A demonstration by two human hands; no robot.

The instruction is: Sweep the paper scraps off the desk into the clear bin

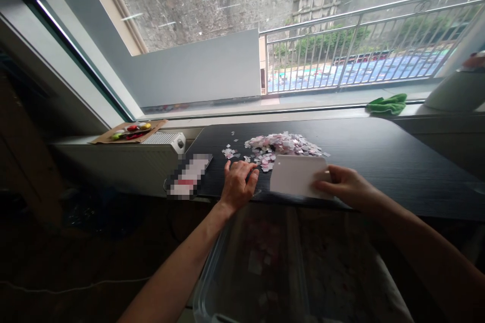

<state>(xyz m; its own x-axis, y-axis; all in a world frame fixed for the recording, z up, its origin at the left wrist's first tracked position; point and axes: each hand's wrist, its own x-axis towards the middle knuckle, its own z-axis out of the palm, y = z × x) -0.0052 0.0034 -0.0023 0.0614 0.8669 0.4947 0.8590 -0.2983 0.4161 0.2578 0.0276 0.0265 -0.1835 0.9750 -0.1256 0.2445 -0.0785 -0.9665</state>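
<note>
A white flat scraper-like card (pixel 293 174) with rounded corners and a small hole stands tilted in my right hand (pixel 339 184), gripped at its right edge. Just behind the card lies a heap of small pale-pink and white paper pieces (pixel 286 142) on the dark tabletop. My left hand (pixel 238 181) rests at the table's near edge, fingers bent and apart, with nothing visible in it. A few loose paper scraps (pixel 229 152) lie beyond its fingertips. Below the table edge sits a clear plastic bin (pixel 210 272) with more scraps inside, dimly seen.
The dark table (pixel 397 166) runs along a window. A blurred-out flat object (pixel 191 176) lies at its left edge. Beside it are a white radiator (pixel 151 154) and cardboard (pixel 109 133) bearing colourful items. A green cloth (pixel 388 104) lies on the sill.
</note>
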